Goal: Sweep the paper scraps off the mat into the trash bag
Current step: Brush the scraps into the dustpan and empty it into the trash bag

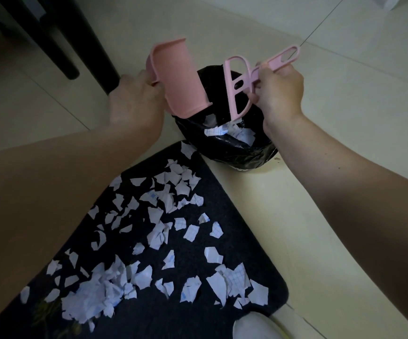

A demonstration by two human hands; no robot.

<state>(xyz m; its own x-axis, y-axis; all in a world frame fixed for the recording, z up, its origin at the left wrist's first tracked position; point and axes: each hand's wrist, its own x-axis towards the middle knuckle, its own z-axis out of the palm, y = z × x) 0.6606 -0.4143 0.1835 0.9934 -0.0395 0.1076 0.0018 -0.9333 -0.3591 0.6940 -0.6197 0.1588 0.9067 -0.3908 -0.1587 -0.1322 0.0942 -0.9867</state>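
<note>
A dark mat [244, 243] lies on the floor, strewn with several torn white paper scraps [163, 231]. Beyond its far corner stands a black trash bag [234, 152] with some scraps [232, 133] inside. My left hand [134, 99] grips a pink dustpan [178, 81], tilted steeply over the bag's opening. My right hand [278, 94] holds a pink hand brush [239, 86] by its handle, its head upright over the bag beside the dustpan.
Black furniture legs [83, 37] stand at the back left, close to my left hand. Pale floor tiles [344, 57] surround the mat and bag. A light shoe tip [254, 326] shows at the bottom edge by the mat's near corner.
</note>
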